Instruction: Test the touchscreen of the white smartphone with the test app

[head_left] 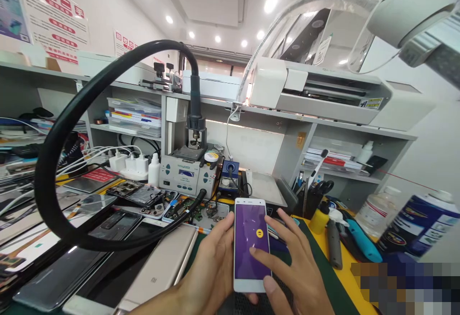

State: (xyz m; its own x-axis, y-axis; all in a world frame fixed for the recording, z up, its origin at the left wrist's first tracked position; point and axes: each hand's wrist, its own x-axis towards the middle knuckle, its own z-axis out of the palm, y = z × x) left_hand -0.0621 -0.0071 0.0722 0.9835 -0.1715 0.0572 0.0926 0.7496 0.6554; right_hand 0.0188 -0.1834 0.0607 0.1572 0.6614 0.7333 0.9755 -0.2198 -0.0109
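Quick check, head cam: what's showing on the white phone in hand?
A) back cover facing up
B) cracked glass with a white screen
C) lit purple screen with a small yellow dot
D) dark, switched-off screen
C: the white phone shows a lit purple screen with a small yellow dot near its middle; the left hand grips its edge and the right hand has a finger on the screen.

The phone (251, 243) has a glossy glass front with a smooth white plastic frame. The black hose (64, 128) looks like matt rubber. A gold phone back (158, 269) shows a brushed, satin metal finish, and the dark phones (68, 267) beside it are mirror-glossy glass. The mat (323, 276) on the tabletop is matt green with a yellow edge. The spray can (420, 224) is glossy printed metal.
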